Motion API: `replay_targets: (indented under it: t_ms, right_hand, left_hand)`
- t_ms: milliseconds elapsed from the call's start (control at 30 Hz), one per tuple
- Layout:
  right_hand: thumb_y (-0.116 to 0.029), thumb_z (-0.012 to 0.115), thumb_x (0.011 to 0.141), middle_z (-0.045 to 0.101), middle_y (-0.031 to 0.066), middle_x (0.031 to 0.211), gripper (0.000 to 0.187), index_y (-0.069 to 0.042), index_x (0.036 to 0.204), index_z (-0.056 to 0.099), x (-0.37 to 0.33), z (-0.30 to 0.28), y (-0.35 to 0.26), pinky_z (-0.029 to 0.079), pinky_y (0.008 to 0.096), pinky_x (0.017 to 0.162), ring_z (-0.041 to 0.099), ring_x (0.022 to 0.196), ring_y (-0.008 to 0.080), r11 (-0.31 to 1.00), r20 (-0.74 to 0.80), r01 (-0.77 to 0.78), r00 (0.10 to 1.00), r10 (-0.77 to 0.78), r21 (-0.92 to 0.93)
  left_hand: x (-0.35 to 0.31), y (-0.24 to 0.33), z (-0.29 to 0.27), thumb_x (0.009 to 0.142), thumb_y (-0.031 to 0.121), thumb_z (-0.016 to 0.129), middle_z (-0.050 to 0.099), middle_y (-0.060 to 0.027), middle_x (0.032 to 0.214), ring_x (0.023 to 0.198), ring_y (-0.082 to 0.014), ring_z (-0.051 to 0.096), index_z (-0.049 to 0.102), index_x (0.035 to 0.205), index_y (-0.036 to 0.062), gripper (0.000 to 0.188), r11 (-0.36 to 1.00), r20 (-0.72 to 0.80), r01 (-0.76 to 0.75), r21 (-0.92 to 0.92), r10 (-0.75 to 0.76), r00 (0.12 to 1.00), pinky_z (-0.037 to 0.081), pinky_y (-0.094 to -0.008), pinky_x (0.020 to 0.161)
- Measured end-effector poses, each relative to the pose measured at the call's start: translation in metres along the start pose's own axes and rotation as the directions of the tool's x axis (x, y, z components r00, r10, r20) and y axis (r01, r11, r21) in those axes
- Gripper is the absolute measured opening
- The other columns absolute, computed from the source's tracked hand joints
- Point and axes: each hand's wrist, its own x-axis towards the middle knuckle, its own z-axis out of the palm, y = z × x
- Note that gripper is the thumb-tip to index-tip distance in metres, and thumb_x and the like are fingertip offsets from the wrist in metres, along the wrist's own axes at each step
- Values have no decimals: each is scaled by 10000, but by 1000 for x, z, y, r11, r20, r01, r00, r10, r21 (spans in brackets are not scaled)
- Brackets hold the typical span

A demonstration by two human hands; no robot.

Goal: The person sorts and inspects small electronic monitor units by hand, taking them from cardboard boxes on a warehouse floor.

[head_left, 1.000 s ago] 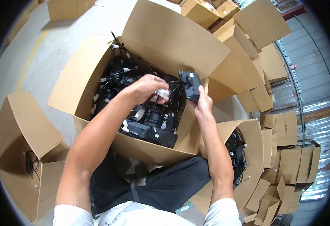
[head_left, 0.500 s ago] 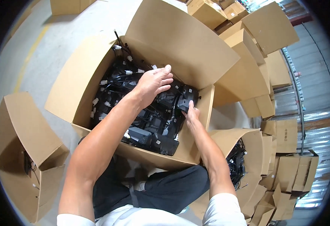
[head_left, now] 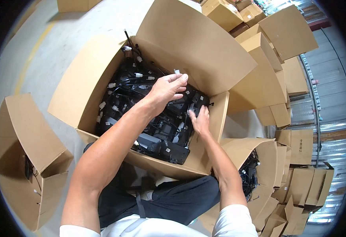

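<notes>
A large open carton (head_left: 141,160) in front of me holds many black plastic units (head_left: 149,143) with black cables and white plugs. Over its far middle, my left hand (head_left: 165,93) has its fingers bent together in a pinch. A white connector (head_left: 177,72) sticks up at those fingertips and seems to be on a cable they hold; the grip is partly hidden. At the carton's right wall, my right hand (head_left: 200,119) rests with fingers apart on a black unit (head_left: 198,98), not closed around it.
Another open carton (head_left: 30,130) at the left has a black part and cable inside. To the right, an open carton (head_left: 266,148) holds black wired parts (head_left: 249,172). Stacked cartons (head_left: 256,75) line the far right, beside a corrugated metal wall (head_left: 333,138).
My left hand has shifted right, and the white connector beside it has shifted the same way. My right hand has loosened from the black unit's end and its fingers have spread.
</notes>
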Motion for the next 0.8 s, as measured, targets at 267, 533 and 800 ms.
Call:
replay_targets:
  t_ms: [267,533,800]
  right_hand:
    - [-204,713,832,379,267,1521,763,84,1456,380,12,5,0,420,440,1107,459,1336,423,751,38,240,960,-276,-615]
    - [-85,784,719,354,334,1508,914,127,1466,302,15,17,-2,483,416,1067,484,1311,443,871,143,194,979,-143,-451]
    - [-84,720,787,335,346,1525,806,135,1456,328,13,16,16,400,430,1136,462,1340,448,811,121,229,973,-194,-538]
  left_hand:
    - [-4,-5,7,972,436,660,577,-198,1365,1254,-266,576,446,1457,-30,705,995,-4,29,93,-29,1000,501,-387,1030]
    - [-11,1,0,979,401,661,594,-179,1357,1249,-243,587,461,1450,-36,673,983,13,36,183,-38,999,507,-356,1018]
    - [-18,-3,17,970,398,673,609,-169,1350,1233,-246,602,471,1449,-32,674,962,54,20,271,-36,998,510,-362,1009]
